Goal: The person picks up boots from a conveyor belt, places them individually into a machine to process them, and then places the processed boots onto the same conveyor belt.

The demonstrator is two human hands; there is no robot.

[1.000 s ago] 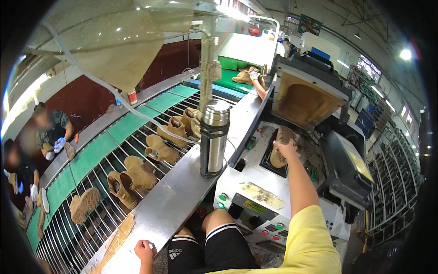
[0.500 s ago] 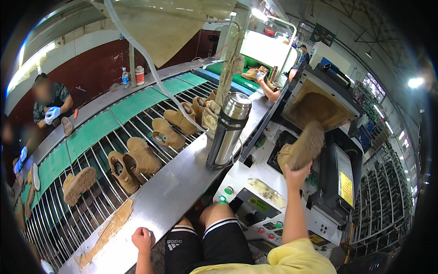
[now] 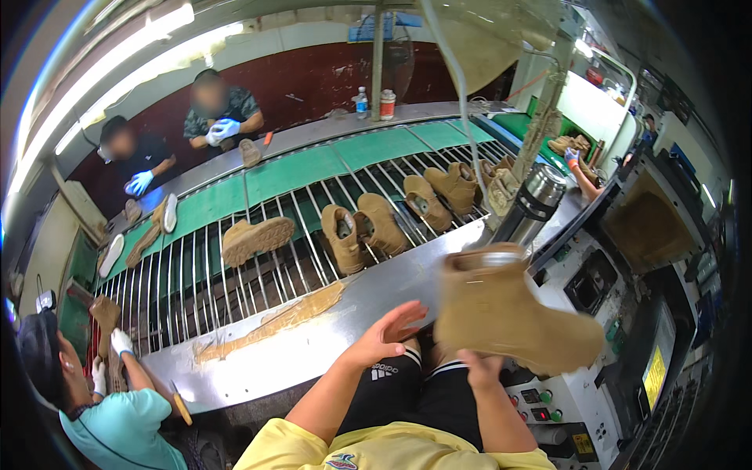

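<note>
The right hand (image 3: pixel 479 368) holds a tan suede ankle boot (image 3: pixel 513 317) from below, fingers closed on its underside near the heel end; the exact finger wrap is hidden behind the boot. The boot sits in the air above the person's lap, just right of the near steel edge of the table (image 3: pixel 313 345). Its long axis runs left to right and tilts down toward the toe, which points away from the table toward the grey machine panel with coloured buttons (image 3: pixel 548 399). The collar opening is at the upper left, facing the table.

The left hand (image 3: pixel 389 333) is empty, fingers spread apart, palm turned toward the boot. It hovers just left of the boot's heel and collar, over the table's near edge, not touching either as far as the view shows. So the boot lies to the right of the left grip, and the left hand is nearer the collar end, the right nearer the sole.

A steel vacuum flask (image 3: pixel 529 205) stands on the table beyond the boot. More tan boots (image 3: pixel 364 231) lie on the barred conveyor farther back on the table.
</note>
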